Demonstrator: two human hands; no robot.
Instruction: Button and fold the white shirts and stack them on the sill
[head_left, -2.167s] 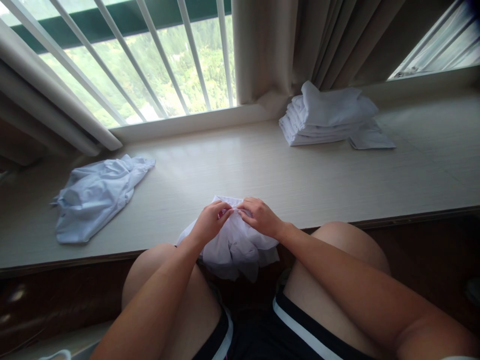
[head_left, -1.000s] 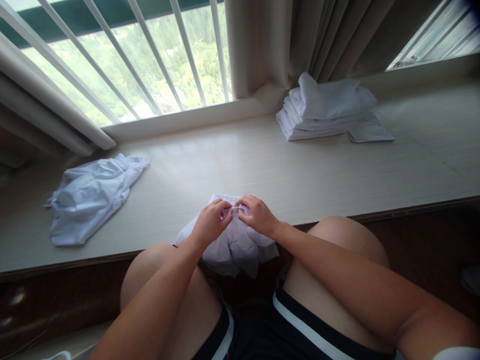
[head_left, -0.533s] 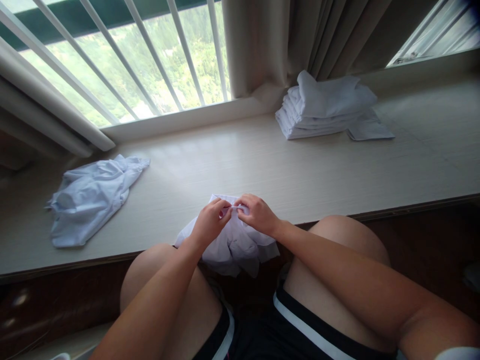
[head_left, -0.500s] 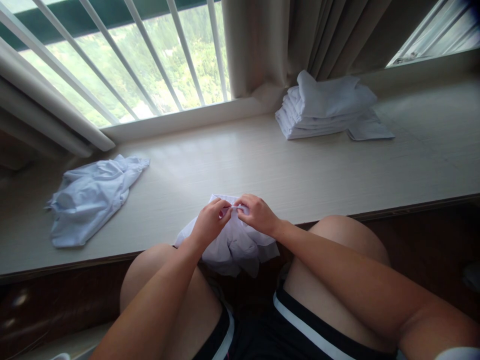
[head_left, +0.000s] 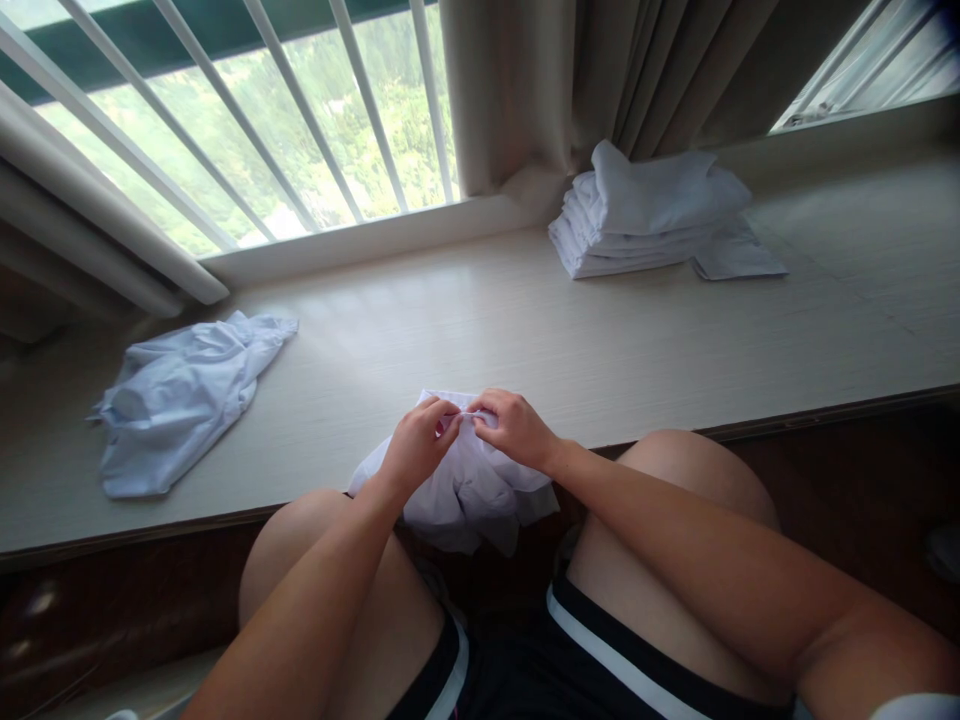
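Pinching the same small spot of cloth, the left hand [head_left: 415, 450] and the right hand [head_left: 514, 430] meet fingertip to fingertip at the top edge of the white garment [head_left: 469, 490]. Both are closed on a fold of the fabric between thumb and forefinger, knuckles almost touching. Compared with the pictures from the last couple of seconds, very little has shifted: the hands have stayed at that one spot, the fingers only slightly rearranged (what exactly lies between them, a button or a seam, is too small to tell). The view itself has drifted a touch, so the surroundings sit a little differently in the picture, but nothing on the counter has moved. My reading is that the work is held up on one fine detail of the garment and has not advanced to any larger handling of it.

That garment lies bunched at the near edge of the counter [head_left: 525, 340], its upper part on the surface and its lower part hanging down between the person's knees.

Further out, a crumpled pale cloth [head_left: 180, 395] lies well apart to the left, loose and unfolded. At the far right, near the curtain [head_left: 517, 100], a stack of folded white cloths [head_left: 645, 215] rests on the counter, with one flatter piece sticking out at its right side. Behind runs the barred window [head_left: 300, 110].
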